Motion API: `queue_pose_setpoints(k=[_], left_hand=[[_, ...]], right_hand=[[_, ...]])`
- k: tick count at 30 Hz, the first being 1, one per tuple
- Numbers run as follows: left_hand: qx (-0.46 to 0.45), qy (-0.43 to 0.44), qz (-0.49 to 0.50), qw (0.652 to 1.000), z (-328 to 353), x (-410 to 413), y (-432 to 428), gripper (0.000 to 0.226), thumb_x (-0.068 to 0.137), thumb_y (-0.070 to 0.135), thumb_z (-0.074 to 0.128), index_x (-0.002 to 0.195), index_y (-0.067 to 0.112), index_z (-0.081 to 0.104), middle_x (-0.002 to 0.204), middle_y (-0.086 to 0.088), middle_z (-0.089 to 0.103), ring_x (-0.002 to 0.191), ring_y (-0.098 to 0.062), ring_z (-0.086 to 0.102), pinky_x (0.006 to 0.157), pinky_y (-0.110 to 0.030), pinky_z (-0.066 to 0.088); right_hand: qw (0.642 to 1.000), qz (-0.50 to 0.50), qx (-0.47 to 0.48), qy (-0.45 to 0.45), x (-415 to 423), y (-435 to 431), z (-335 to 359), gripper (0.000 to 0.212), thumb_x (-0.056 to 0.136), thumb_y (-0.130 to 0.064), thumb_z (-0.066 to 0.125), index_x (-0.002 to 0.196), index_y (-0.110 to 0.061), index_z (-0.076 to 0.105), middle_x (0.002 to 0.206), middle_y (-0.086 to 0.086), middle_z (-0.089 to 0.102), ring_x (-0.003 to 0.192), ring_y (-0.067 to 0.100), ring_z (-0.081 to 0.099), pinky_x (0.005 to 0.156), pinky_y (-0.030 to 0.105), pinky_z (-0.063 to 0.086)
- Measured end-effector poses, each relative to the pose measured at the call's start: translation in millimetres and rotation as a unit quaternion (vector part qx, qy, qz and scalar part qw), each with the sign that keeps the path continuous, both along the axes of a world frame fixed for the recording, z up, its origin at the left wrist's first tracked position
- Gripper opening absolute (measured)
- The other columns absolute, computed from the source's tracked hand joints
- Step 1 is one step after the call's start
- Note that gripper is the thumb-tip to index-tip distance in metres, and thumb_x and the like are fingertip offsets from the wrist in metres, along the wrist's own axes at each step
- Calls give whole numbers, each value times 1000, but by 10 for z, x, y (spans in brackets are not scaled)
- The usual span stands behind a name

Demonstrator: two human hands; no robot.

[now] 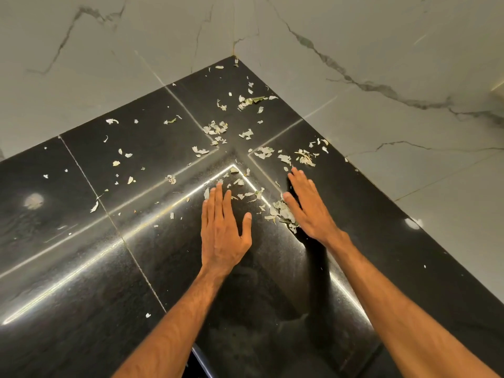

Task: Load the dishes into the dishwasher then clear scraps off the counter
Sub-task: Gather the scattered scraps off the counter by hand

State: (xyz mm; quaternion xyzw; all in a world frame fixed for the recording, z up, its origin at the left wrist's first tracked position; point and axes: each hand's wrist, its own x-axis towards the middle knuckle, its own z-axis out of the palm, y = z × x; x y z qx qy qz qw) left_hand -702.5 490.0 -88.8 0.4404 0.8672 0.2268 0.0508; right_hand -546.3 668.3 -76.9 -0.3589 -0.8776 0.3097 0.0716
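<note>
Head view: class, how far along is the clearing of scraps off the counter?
Done: a small pile is gathered against the right hand. The loading step is out of view, so it cannot be judged. In hand: the left hand and the right hand lie flat on the black counter, with loose bits between them. Left: most scraps lie scattered toward the back corner and the left side.
</note>
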Motion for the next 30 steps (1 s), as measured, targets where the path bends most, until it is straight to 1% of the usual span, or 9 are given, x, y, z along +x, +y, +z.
queue_pose_setpoints(k=[6,9,12,15,19,21,25,28,30], left_hand=[[-47,25,-19,998,-38,1,22,73,104,52,34,159,6,19,169,-12,3,157,-22,-4,127,-47,11],[-45,23,-67,996,-58,-7,18,67,107,48,29,160,9,19,169,-9,6,157,-18,-3,127,-44,11],[-17,17,-134,991,-53,-3,11,59,109,42,29,159,11,24,169,-5,14,156,-13,3,127,-41,15],[30,3,-172,985,-24,2,8,54,110,33,35,158,9,28,168,-6,19,156,-12,9,125,-41,21],[96,-21,-65,993,23,0,-1,50,108,24,40,154,5,35,168,-10,16,157,-18,7,126,-44,19],[141,-56,-25,988,37,-16,-7,49,107,22,43,153,5,35,168,-10,16,156,-18,9,124,-48,23],[289,-178,96,936,72,-106,-41,47,104,21,44,148,8,40,167,-6,20,154,-17,18,123,-47,24],[344,-212,108,909,77,-141,-47,47,101,19,45,145,7,42,164,-6,27,152,-17,24,122,-37,26],[349,-214,98,907,54,-145,-65,45,100,21,46,143,10,44,162,3,29,151,-18,27,121,-45,27]], right_hand=[[989,146,-14,0,-71,-352,46,65,108,-54,29,163,-21,18,170,-9,6,156,3,-3,129,41,3],[990,129,-53,34,-30,-385,116,53,110,-43,37,158,-21,35,166,-8,26,154,3,16,128,41,19],[993,83,1,87,-95,-332,217,41,109,-27,46,147,-14,52,155,0,49,145,13,42,117,45,40],[989,60,39,130,-259,-285,258,33,105,-12,52,136,-10,61,145,4,58,138,16,52,110,45,47],[987,88,51,124,-643,-385,244,39,102,-3,50,140,-8,57,153,8,50,146,20,41,121,43,35],[986,133,64,79,-840,-541,169,48,103,-10,47,152,-10,44,164,8,34,155,19,22,127,41,20],[975,195,100,40,-1071,-760,26,54,110,-21,37,162,-17,23,171,0,8,157,12,-5,128,42,-6],[955,244,168,-1,-1180,-893,-51,57,111,-33,33,163,-15,16,171,2,5,158,17,-7,126,52,-8],[933,262,241,-57,-1244,-1011,-147,65,109,-39,33,163,-13,8,172,6,1,158,23,-6,124,60,-3]])
